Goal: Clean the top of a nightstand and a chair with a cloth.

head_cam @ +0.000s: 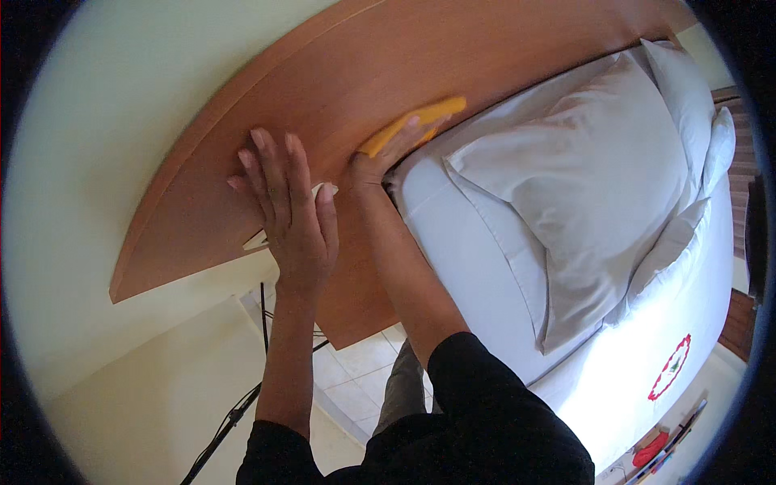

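Note:
My right hand (391,145) presses a folded yellow cloth (412,124) flat on the brown wooden headboard (339,79), close to where the board meets the mattress. The hand is slightly blurred, and part of the cloth lies under its fingers. To its left, my left hand (288,206) is spread over the board with the fingers apart and nothing held; whether the palm touches the wood cannot be told. Behind that hand, a small pale object (256,240) shows in part at the board's lower edge.
A bed with a white sheet (451,224) and several pillows (582,157) stands to the right. A thin black pole with a cable (230,421) leans at lower left, near the wall. Below lies a tiled floor (351,376).

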{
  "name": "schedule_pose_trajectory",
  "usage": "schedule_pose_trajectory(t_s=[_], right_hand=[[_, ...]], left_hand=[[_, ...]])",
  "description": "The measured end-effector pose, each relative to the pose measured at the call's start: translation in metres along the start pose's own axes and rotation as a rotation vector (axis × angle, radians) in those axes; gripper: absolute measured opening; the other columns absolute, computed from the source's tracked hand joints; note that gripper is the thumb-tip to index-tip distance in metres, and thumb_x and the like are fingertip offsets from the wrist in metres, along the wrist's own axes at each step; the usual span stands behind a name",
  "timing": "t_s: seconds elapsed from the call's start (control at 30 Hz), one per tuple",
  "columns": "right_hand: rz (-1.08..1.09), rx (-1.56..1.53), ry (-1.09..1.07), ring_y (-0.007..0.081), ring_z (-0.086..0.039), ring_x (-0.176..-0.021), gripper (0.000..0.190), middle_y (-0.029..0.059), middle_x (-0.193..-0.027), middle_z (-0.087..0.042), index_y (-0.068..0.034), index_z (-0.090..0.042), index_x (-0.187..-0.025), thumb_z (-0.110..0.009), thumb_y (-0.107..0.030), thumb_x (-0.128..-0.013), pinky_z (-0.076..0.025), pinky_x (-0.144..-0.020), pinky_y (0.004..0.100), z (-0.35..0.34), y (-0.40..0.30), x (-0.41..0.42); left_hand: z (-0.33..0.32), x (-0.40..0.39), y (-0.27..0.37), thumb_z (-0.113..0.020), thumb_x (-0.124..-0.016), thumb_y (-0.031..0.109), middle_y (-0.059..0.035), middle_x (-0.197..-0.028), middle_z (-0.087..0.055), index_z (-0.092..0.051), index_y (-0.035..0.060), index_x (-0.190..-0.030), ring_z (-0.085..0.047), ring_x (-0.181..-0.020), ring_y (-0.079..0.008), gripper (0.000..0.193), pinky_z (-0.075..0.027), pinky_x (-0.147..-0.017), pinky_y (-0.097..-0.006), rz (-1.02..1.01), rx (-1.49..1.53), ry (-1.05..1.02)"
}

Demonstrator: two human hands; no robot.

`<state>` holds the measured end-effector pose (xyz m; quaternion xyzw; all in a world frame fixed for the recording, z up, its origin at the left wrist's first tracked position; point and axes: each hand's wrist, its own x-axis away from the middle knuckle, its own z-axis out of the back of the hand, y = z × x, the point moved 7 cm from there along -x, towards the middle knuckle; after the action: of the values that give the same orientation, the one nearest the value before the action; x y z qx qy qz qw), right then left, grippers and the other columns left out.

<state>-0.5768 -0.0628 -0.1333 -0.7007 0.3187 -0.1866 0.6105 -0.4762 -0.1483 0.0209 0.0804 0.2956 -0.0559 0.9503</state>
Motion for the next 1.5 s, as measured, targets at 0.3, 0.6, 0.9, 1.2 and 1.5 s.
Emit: schedule_pose_trajectory(t_s=[0.3,0.6,0.9,1.2,1.5], right_hand=[[0.130,0.354,0.023,0.0276,-0.013,-0.138,0.061,0.0188,-0.151,-0.006,-0.007,-0.005,-0.147,-0.031,-0.036,-0.100,-0.013,-0.113,0.0416,-0.016,0.019,0.043],[-0.270,-0.371,-0.135,0.0259,-0.032,-0.127,0.058,0.0173,-0.141,-0.027,-0.005,-0.008,-0.146,-0.037,-0.021,-0.099,-0.021,-0.110,0.0376,0.021,0.110,0.048],[0.280,0.630,-0.830,0.0384,-0.014,-0.139,0.055,0.0270,-0.148,-0.016,0.009,-0.022,-0.140,-0.036,-0.020,-0.096,-0.012,-0.113,0.0467,0.087,0.030,0.123],[0.553,1.300,-1.008,0.0378,-0.011,-0.140,0.070,0.0273,-0.148,-0.016,0.010,-0.024,-0.139,-0.036,-0.042,-0.094,-0.006,-0.113,0.0503,0.046,0.066,0.144],[0.597,1.281,-1.041,0.0341,-0.009,-0.141,0.068,0.0227,-0.150,-0.015,0.006,-0.021,-0.142,-0.036,-0.040,-0.094,-0.005,-0.113,0.0497,0.056,0.072,0.140]], left_hand=[[-0.010,0.134,-0.002,-0.034,-0.097,0.020,-0.0214,-0.150,-0.016,-0.025,0.0015,-0.143,-0.010,-0.140,-0.0401,0.050,-0.006,-0.112,-0.0549,0.232,0.177,-0.245],[-0.068,0.252,-0.006,-0.033,-0.098,0.021,-0.0180,-0.152,-0.012,-0.017,0.0026,-0.145,-0.009,-0.141,-0.0352,0.054,-0.005,-0.112,-0.0535,0.406,0.240,-0.652],[-0.085,0.310,-0.031,-0.042,-0.094,0.025,-0.0163,-0.153,-0.010,-0.016,0.0045,-0.146,-0.011,-0.141,-0.0345,0.062,-0.007,-0.112,-0.0537,0.466,0.083,-0.830],[-0.091,0.320,-0.035,-0.036,-0.095,0.036,-0.0179,-0.153,-0.007,-0.011,0.0058,-0.147,-0.007,-0.141,-0.0356,0.065,-0.008,-0.112,-0.0548,0.442,0.105,-0.850],[-0.091,0.322,-0.032,-0.033,-0.097,0.037,-0.0170,-0.153,-0.006,-0.011,0.0061,-0.147,-0.007,-0.141,-0.0347,0.064,-0.006,-0.112,-0.0544,0.399,0.055,-0.836]])
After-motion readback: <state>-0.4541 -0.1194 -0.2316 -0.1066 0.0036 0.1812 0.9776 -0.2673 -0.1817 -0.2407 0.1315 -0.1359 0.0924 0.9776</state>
